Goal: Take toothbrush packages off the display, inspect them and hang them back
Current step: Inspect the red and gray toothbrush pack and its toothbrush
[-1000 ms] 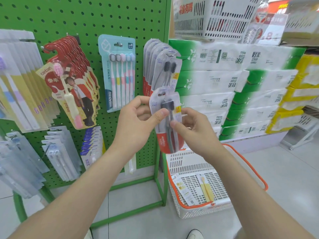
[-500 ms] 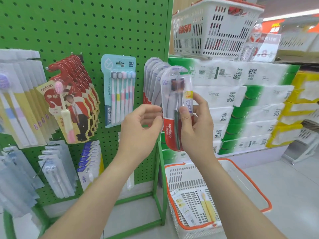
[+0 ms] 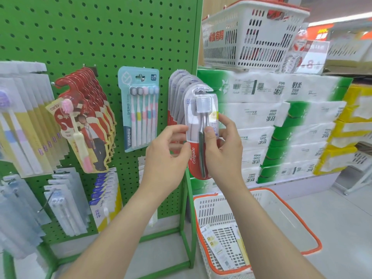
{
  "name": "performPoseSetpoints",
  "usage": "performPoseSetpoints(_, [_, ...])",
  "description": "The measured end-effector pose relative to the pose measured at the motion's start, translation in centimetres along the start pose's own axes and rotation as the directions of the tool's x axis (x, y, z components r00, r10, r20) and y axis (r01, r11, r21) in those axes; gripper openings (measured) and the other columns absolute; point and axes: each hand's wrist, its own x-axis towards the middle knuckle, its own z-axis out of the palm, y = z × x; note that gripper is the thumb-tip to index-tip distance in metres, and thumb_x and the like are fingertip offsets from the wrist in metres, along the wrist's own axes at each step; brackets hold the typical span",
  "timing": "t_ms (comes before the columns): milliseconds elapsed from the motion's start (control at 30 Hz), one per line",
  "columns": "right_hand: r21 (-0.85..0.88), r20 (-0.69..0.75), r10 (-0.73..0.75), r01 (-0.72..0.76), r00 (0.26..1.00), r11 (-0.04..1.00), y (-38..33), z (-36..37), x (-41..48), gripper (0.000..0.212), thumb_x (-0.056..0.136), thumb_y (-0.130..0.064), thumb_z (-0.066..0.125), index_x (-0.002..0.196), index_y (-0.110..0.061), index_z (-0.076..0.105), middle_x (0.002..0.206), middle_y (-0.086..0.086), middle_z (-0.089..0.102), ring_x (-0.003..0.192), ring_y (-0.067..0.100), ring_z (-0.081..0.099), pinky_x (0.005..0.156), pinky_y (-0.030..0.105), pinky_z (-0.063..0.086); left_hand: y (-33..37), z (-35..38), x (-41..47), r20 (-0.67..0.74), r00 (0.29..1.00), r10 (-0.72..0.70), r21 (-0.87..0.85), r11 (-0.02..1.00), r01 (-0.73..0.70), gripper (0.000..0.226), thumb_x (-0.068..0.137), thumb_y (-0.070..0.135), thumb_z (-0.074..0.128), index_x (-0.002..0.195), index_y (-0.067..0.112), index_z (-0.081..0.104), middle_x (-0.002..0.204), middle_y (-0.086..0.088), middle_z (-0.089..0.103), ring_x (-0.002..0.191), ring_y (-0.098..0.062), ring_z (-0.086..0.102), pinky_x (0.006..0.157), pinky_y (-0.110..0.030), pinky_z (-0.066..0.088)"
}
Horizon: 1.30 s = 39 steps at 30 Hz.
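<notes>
A Colgate toothbrush package (image 3: pixel 196 125), clear blister on a red and white card, stands upright at the front of a row of like packages (image 3: pixel 177 87) on the green pegboard (image 3: pixel 100 31). Its hang hole sits at the tip of the metal hook (image 3: pixel 200 90). My right hand (image 3: pixel 223 150) grips the package's middle, thumb across the front and fingers behind. My left hand (image 3: pixel 167 156) holds its left edge with curled fingers.
The board also carries a blue multi-pack (image 3: pixel 138 107), red carded brushes (image 3: pixel 84 117) and pale packs (image 3: pixel 18 121) at left. Stacked tissue packs (image 3: pixel 281 121) fill the right, with a white basket (image 3: pixel 251 35) on top. An orange-rimmed basket (image 3: pixel 298 218) stands on the floor.
Both hands raised the package from chest height, turned it upright and brought its top up to the hook in front of the hanging row.
</notes>
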Motion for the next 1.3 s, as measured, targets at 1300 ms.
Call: performPoseSetpoints(1300, [-0.061,0.011,0.045,-0.044,0.999,0.997,1.2,2.0,0.1,0.011,0.112,-0.04,0.044,0.12,-0.031,0.042,0.096,-0.005,0.067,0.086,0.01,0.065,0.068,0.013,0.041,-2.0,-0.3,7.4,-0.091,0.986,0.137,0.231,0.966,-0.113,0.01,0.102,0.024,0.07,0.105,0.024,0.079,0.092,0.02,0.074,0.09,0.006,0.069,0.077,-0.008,0.05])
